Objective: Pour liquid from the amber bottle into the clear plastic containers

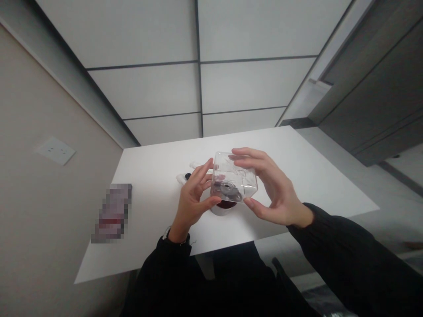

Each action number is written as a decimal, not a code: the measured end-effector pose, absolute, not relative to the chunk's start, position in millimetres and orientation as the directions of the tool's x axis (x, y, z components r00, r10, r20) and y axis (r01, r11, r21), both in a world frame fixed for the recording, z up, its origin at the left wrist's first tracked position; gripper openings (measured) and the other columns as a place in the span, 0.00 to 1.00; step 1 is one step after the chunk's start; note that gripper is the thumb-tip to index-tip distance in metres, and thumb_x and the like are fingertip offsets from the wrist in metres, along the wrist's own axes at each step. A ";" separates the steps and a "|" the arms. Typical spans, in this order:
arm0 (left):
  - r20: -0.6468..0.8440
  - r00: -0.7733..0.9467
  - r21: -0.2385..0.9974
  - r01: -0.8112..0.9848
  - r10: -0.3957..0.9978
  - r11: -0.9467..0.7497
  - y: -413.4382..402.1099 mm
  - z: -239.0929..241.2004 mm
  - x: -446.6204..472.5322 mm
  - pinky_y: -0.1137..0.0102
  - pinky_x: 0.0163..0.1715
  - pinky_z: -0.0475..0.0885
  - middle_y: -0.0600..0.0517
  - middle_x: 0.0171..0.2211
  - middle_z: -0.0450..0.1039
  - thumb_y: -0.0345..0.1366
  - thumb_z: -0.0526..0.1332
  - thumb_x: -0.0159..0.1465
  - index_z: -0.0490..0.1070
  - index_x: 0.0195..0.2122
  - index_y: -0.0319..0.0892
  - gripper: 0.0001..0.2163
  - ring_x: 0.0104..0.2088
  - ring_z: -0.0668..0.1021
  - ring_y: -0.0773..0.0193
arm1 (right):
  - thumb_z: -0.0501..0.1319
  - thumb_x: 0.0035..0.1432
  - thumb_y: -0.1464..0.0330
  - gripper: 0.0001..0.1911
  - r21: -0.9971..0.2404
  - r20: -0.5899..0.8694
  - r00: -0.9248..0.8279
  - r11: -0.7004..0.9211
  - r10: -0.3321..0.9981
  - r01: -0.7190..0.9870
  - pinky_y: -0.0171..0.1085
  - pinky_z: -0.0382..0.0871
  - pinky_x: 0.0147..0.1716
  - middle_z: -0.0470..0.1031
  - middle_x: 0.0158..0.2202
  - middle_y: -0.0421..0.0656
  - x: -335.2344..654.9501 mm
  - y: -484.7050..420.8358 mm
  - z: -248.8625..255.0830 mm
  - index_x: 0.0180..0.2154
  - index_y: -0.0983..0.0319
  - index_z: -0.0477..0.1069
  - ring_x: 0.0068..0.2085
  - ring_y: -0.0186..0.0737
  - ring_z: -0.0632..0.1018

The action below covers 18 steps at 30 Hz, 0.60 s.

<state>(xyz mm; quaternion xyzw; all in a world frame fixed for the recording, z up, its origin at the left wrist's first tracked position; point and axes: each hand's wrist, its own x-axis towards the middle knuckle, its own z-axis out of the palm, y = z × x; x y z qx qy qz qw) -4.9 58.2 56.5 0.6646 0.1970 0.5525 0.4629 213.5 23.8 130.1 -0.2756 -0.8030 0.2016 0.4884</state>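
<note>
A clear plastic box (235,176) is held above the table between my two hands. My left hand (197,188) grips its left side, thumb at the lower edge and fingers along the side. On the right, my right hand (272,187) has its fingers over the top edge and its thumb at the lower corner. Behind and below the box sits a round item with a dark red part (227,204), mostly hidden; dark shapes show through the clear walls. Past my left fingers lies a small whitish item with a black end (187,176), partly covered.
The white table (158,211) stands against a wall with a power socket (56,151). A pixelated flat item (112,213) lies near its left edge. White panelled doors (244,83) rise behind the table. A grey cabinet (373,97) is at the right.
</note>
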 end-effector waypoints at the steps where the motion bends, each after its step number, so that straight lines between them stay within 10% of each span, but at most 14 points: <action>1: 0.550 0.316 0.833 -0.273 0.773 -0.481 57.6 58.0 -4.5 0.54 0.57 0.79 0.44 0.65 0.69 0.52 0.72 0.61 0.63 0.70 0.54 0.37 0.58 0.79 0.49 | 0.68 0.56 0.69 0.35 -0.586 0.671 -0.384 0.771 0.634 0.249 0.61 0.67 0.64 0.67 0.66 0.51 214.1 23.9 131.7 0.64 0.52 0.66 0.67 0.58 0.69; 18: 0.555 0.321 0.829 -0.280 0.767 -0.483 56.4 63.0 -4.4 0.57 0.53 0.81 0.45 0.61 0.69 0.50 0.75 0.59 0.69 0.67 0.55 0.35 0.55 0.81 0.50 | 0.68 0.56 0.68 0.33 -0.575 0.663 -0.417 0.779 0.622 0.248 0.60 0.68 0.64 0.68 0.65 0.50 215.5 26.4 137.1 0.63 0.52 0.67 0.67 0.58 0.69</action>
